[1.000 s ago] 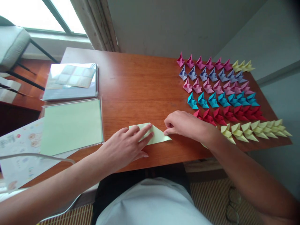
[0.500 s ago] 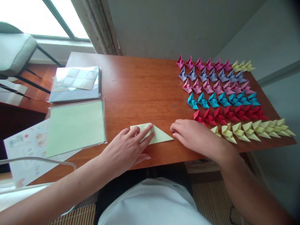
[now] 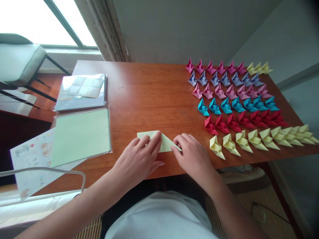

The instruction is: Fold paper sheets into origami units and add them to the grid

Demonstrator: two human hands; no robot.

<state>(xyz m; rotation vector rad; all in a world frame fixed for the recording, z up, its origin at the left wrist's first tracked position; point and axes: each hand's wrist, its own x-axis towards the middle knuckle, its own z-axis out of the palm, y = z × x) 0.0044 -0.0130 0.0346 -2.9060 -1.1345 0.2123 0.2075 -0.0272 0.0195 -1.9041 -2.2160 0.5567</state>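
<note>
A pale yellow sheet of origami paper, folded to a pointed shape, lies near the table's front edge. My left hand rests across its left part, fingers stretched out and pressing it down. At the paper's right-hand tip, my right hand has thumb and forefinger closed on the corner. Part of the paper is hidden under the left fingers. Just right of my right hand begins a row of yellow folded paper pieces.
Rows of folded pieces, among them red, blue and purple, fill the right of the wooden table. At left lie a pack of green paper, a second wrapped pack and a printed sheet.
My right hand has come left and taken the paper's right tip between thumb and finger. My left hand still presses on the paper. The view has shifted slightly.
</note>
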